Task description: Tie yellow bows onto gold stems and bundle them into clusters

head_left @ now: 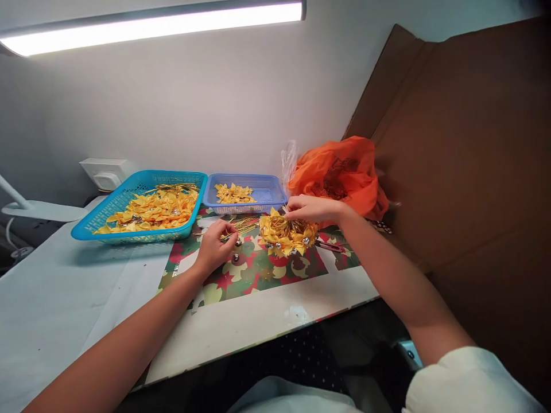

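On the camouflage-patterned sheet, right hand grips the gathered top of the yellow flower bunch, apparently so the blooms fan outward below uncrushed. Left hand pinches narrowly near the golden stems; whether anything sits between its fingertips, cannot tell. Two small bells lie just beside it, presumably for easy reach. Blue-green basket holds more flowers, likely as stock near the left hand.
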Motion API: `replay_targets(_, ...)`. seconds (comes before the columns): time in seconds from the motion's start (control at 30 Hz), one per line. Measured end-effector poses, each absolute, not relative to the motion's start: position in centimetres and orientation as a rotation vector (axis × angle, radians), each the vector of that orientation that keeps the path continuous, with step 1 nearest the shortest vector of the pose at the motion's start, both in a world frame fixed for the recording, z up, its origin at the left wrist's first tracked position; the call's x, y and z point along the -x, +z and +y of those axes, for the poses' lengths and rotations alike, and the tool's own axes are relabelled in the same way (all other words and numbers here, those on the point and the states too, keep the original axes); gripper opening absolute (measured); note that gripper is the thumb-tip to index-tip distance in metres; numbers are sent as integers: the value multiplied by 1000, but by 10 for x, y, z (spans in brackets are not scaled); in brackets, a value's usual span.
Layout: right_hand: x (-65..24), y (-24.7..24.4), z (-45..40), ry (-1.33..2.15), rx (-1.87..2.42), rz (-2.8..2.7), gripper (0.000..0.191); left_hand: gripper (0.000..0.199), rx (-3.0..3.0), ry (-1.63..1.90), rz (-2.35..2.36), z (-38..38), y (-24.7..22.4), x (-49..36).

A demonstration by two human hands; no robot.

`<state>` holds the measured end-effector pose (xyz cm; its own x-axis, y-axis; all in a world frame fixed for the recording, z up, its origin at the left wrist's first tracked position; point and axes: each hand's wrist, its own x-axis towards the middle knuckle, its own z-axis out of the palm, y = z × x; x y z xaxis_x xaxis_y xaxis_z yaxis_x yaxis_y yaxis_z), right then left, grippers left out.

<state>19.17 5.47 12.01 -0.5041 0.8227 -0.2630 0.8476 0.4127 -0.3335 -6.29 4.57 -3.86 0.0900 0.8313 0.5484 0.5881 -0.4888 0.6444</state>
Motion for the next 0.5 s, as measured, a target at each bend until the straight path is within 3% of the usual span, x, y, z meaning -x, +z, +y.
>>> replay_targets(0.17,-215,125,51,-884,-1647,2566,22,13,-2120,1361,1406,48,-39,63)
replay_targets(0.4,-242,134,50,-1509,-1914,2510,19,13,-2135,1349,1405,48,-38,64)
replay_targets(0.5,-259,141,54,-1560,-2077,2643,23,13,-2135,1371,1380,48,-37,65)
